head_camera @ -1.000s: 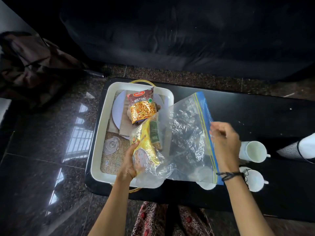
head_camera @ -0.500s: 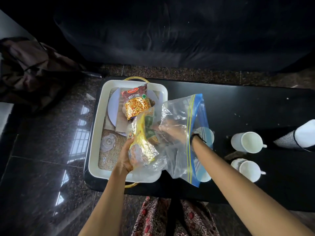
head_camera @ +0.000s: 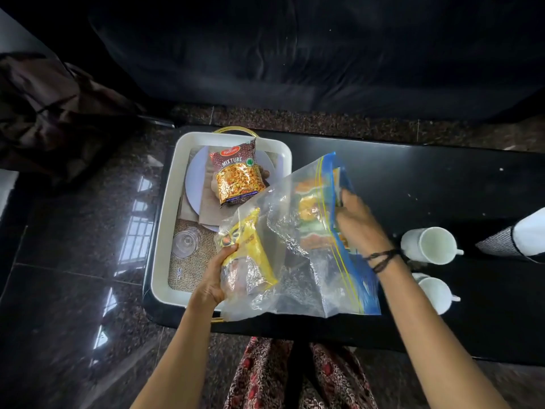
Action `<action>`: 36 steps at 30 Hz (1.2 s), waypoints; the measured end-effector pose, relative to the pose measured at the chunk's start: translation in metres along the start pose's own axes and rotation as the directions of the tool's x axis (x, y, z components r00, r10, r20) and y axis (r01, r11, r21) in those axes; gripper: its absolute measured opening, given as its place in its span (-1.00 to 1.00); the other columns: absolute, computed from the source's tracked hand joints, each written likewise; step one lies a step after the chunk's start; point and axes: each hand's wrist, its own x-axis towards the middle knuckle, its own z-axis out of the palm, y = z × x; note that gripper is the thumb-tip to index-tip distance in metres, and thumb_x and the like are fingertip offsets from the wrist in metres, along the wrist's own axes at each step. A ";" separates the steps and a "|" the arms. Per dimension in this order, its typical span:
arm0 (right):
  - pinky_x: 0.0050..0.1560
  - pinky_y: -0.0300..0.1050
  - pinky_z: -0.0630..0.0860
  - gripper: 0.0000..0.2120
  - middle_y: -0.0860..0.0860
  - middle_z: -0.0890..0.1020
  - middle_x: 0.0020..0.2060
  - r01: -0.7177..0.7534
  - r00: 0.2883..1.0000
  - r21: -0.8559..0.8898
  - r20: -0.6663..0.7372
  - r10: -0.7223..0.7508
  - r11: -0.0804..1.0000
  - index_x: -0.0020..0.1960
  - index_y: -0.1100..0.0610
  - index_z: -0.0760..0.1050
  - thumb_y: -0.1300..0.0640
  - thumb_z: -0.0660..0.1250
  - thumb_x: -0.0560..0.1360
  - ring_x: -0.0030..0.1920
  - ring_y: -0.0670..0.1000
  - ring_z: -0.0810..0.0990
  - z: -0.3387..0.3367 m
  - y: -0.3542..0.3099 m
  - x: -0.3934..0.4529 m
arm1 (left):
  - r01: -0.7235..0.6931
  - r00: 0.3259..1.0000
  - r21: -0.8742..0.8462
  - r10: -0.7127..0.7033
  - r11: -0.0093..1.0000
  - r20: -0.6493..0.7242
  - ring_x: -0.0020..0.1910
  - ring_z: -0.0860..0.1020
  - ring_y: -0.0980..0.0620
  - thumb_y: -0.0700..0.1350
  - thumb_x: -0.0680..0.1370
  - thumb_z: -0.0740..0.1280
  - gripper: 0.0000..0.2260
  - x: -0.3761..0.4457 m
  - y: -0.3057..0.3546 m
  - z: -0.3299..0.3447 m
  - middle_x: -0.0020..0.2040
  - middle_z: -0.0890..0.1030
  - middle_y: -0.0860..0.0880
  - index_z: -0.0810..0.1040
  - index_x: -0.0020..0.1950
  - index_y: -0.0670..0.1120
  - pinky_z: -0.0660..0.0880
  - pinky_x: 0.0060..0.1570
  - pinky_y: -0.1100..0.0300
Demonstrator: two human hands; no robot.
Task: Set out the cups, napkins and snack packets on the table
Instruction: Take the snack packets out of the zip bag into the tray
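Packets sit inside a clear zip bag (head_camera: 298, 255) held over the black table (head_camera: 413, 178). The left hand (head_camera: 216, 278), at seven o'clock of the bag, pinches its closed end around a yellow packet (head_camera: 250, 255), likely to anchor it. The right hand (head_camera: 358, 224), at the mouth at three o'clock, closes on an orange-green packet (head_camera: 309, 214) to draw it out. A Mixture packet (head_camera: 236, 175) lies in the white tray (head_camera: 165, 231); two cups (head_camera: 430, 246) wait at four o'clock.

A big dark sofa (head_camera: 295, 54) stands behind a low black table (head_camera: 413, 178). The shiny dark stone floor (head_camera: 59, 290) shows bright window light.
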 end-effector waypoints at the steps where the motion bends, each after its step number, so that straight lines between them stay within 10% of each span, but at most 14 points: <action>1: -0.09 -0.02 0.41 -0.75 0.09 0.58 -0.13 -0.003 0.999 -0.121 -0.035 -0.001 0.993 0.00 0.16 0.46 0.02 0.28 0.42 -0.10 0.09 0.50 -0.014 -0.011 -0.007 | 0.007 1.000 0.010 -0.007 1.000 -0.028 -0.32 0.61 -0.02 -0.08 0.52 0.26 -0.68 -0.002 0.001 0.000 -0.37 0.66 -0.03 0.71 -0.35 -0.02 0.48 -0.12 0.08; 5: -0.18 -0.05 0.27 -0.68 -0.05 0.43 -0.31 0.035 0.976 -0.238 -0.202 -0.085 0.971 -0.02 0.11 0.22 -0.03 0.30 0.45 -0.18 0.13 0.42 -0.044 -0.036 -0.031 | 0.003 1.000 0.049 -0.001 0.999 -0.026 -0.11 0.56 -0.11 -0.03 0.37 0.41 -0.88 -0.003 0.004 0.002 -0.31 0.69 -0.04 0.70 -0.20 -0.04 0.42 0.13 -0.05; 11: -0.37 -0.07 0.33 -0.66 -0.07 0.50 -0.27 0.190 0.943 -0.204 -0.233 -0.236 0.960 -0.01 0.10 0.18 -0.02 0.30 0.43 -0.26 0.08 0.50 -0.040 -0.075 -0.043 | 0.053 0.999 0.082 -0.052 0.995 -0.008 -0.46 0.62 0.01 -0.13 0.50 0.29 -0.90 -0.006 0.004 0.014 -0.39 0.67 -0.06 0.58 -0.08 -0.13 0.55 -0.30 0.16; 22: -0.31 -0.09 0.41 -0.68 -0.10 0.51 -0.32 0.394 0.884 0.046 -0.291 -0.365 0.918 0.00 0.15 0.26 0.06 0.35 0.40 -0.33 -0.03 0.47 0.003 -0.117 -0.036 | 0.085 0.991 0.054 -0.090 0.995 0.098 -0.32 0.67 -0.04 -0.07 0.47 0.32 -0.84 0.000 0.002 0.005 -0.28 0.69 -0.09 0.60 -0.05 -0.13 0.61 -0.31 0.09; 28: -0.24 -0.08 0.34 -0.62 0.02 0.50 -0.15 0.199 0.978 -0.191 0.096 -0.183 0.961 0.04 0.13 0.24 -0.06 0.32 0.42 -0.18 0.10 0.48 0.053 -0.115 0.006 | 0.084 0.989 0.037 -0.088 0.996 0.121 -0.36 0.66 -0.02 -0.10 0.45 0.32 -0.85 0.000 0.001 0.009 -0.32 0.68 -0.09 0.62 -0.11 -0.15 0.59 -0.33 0.15; 33: 0.10 0.05 0.45 -0.37 0.11 0.50 0.17 -0.063 0.965 -0.004 0.253 0.062 0.998 0.37 0.24 0.25 -0.07 0.31 0.44 0.17 0.09 0.48 0.109 -0.096 0.038 | 0.059 0.989 0.052 -0.065 0.997 0.132 -0.30 0.67 -0.01 -0.15 0.42 0.36 -0.87 0.001 0.000 0.008 -0.26 0.70 -0.09 0.63 -0.08 -0.15 0.58 -0.16 0.12; 36: -0.33 -0.12 0.36 -0.44 -0.05 0.43 -0.16 -0.148 0.943 0.064 0.309 0.121 0.987 0.33 0.25 0.27 0.00 0.33 0.44 -0.21 -0.11 0.43 0.137 -0.091 0.050 | 0.049 0.991 0.098 -0.060 0.994 0.117 -0.31 0.65 0.00 -0.18 0.50 0.33 -0.92 0.001 0.001 0.008 -0.27 0.70 -0.06 0.60 -0.07 -0.14 0.57 -0.18 0.18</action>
